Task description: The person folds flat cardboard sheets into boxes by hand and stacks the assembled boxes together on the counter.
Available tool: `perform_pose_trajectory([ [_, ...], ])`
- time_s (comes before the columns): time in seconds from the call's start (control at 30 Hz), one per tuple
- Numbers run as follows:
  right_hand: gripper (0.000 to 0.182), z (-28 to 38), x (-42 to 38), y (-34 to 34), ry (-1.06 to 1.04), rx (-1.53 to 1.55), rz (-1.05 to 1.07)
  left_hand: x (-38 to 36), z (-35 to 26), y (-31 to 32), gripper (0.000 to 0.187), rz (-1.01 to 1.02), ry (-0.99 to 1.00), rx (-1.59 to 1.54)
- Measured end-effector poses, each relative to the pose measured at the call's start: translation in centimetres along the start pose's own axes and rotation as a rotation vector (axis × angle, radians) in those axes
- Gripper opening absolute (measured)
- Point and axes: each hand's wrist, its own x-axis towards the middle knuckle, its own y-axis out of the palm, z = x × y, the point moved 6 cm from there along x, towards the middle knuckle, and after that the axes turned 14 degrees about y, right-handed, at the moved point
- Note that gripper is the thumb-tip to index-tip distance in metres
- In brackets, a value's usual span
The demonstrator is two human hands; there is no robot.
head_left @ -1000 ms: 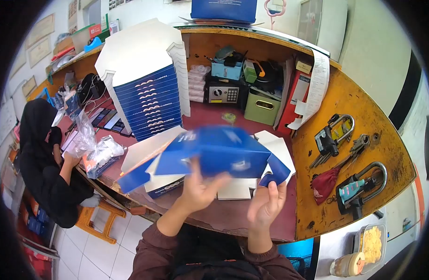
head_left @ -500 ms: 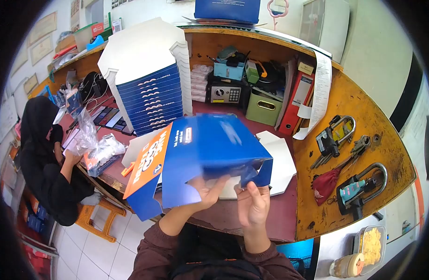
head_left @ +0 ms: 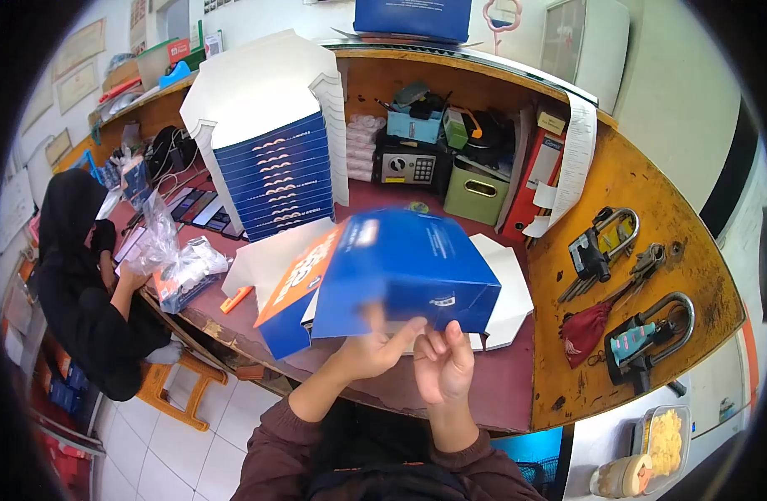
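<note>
A partly folded blue and orange cardboard box [head_left: 425,255] is held up in front of me, tilted, with its white inside showing at the lower opening. My left hand [head_left: 367,355] grips its near lower edge; some fingers are hidden behind a blurred blue flap, and the thumb points right. Along the front lower edge, my right hand [head_left: 446,367] has curled fingers, with its tips against the box. White unfolded cardboard [head_left: 508,288] lies beneath on the reddish desk top [head_left: 492,392]. A tall stack of flat blue and white box blanks [head_left: 270,179] stands behind to the left.
On the left, a person in black [head_left: 87,284] sits by a plastic-wrapped package [head_left: 183,271]. An orange cutter [head_left: 237,299] lies near the desk edge. Farther back are a small safe [head_left: 408,167] and a green bin [head_left: 473,192]. Locks [head_left: 650,342] and keys are at right.
The box has tipped and shifted slightly right, and its front end flap now lies flatter across the end. My right hand has moved a little left, its fingers more curled.
</note>
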Motion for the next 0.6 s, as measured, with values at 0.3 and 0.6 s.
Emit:
perform_pose_trajectory([
  [0.3,0.04,4.4,-3.5,2.0,-0.645,-0.558,-0.166,2.1,-2.7,-0.9,0.06,-0.264,-0.259,-1.145],
  [0.6,0.054,-1.2,-2.1,-2.0,-0.633,-0.823,-0.214,-1.2,-0.7,3.0,0.05,-0.202,-0.387,-0.707],
])
